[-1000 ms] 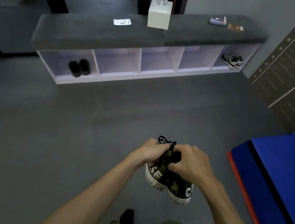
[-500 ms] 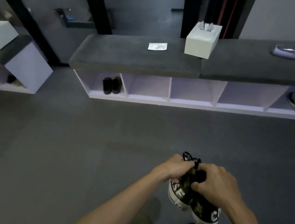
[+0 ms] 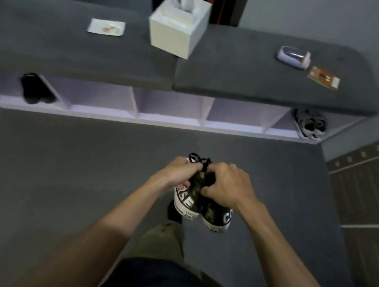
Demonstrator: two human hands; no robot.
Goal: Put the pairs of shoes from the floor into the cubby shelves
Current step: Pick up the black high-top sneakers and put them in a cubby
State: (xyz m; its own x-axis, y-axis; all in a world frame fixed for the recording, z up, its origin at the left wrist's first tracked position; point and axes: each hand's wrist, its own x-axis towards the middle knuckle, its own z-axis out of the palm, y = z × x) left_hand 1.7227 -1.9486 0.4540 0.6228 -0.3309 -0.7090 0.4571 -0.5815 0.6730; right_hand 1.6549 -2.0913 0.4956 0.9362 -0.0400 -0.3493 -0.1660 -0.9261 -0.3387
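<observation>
Camouflage sneakers (image 3: 201, 203) carried toward the cubby shelves (image 3: 169, 121).
Both are gripped together, left hand (image 3: 178, 171) and right hand (image 3: 229, 186) closed around them, for one placement.

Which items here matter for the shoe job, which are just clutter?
Job:
- camouflage canvas sneakers, held by left hand and right hand
- white cubby shelf
- black shoes in the leftmost cubby
- grey sneakers in the rightmost cubby

Clutter on the bench top:
- white tissue box
- white paper slip
- lilac case
- brown card
</observation>
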